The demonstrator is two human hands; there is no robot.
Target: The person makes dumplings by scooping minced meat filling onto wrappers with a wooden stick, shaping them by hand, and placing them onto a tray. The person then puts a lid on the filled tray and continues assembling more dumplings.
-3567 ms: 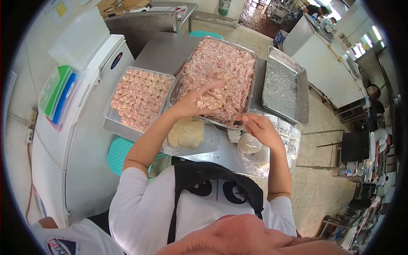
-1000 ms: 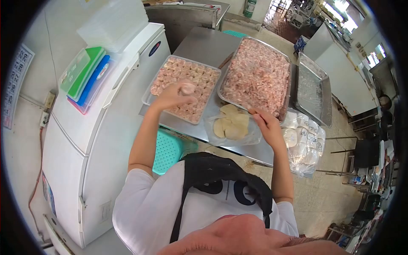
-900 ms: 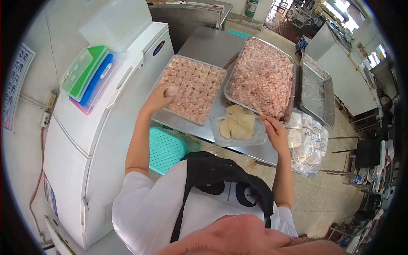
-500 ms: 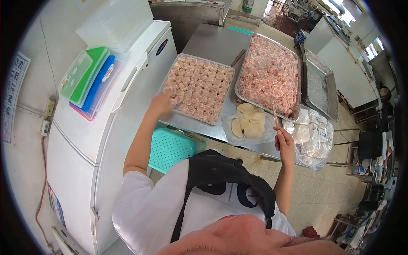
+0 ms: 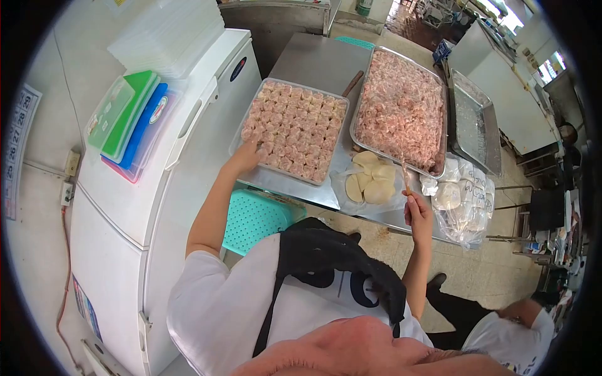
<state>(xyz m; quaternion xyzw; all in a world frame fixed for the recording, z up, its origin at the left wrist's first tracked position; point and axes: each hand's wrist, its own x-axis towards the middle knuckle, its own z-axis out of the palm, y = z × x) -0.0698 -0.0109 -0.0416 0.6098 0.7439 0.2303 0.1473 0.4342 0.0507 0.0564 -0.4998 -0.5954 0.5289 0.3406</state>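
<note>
the filled dumplings [image 5: 298, 125] are set in close rows inside a translucent plastic tray [image 5: 236, 139], on the left part of the metal surface [image 5: 313, 59]. the left hand [image 5: 244, 158] is at the near left corner of this tray; its fingertips meet the dumplings there and the hand covers part of the rim. whether the left grip is pinching a dumpling or merely pressing on one cannot be told. the right hand [image 5: 419, 213] is raised by the near edge of the surface; its grip pinches the handle of a thin spreader [image 5: 407, 183] between thumb and fingers. the spreader's meat-coated tip overlaps the near rim of a deep metal pan [image 5: 446, 125]; contact cannot be confirmed. the pan is heaped with minced meat [image 5: 401, 103].

round pale wrappers [image 5: 376, 188] overlap on a clear plastic sheet [image 5: 340, 197], whose outline is hard to make out. a dark bar [image 5: 353, 83] lies between tray and pan, its near end unclear. white packs [image 5: 464, 197] in clear plastic bear handwriting too warped to read. a second metal tray [image 5: 473, 122] is partly hidden behind the pan. a turquoise stool [image 5: 254, 219] is partly covered by the surface. at lower right, another person [image 5: 508, 338] is partly hidden by the wearer's head.
</note>
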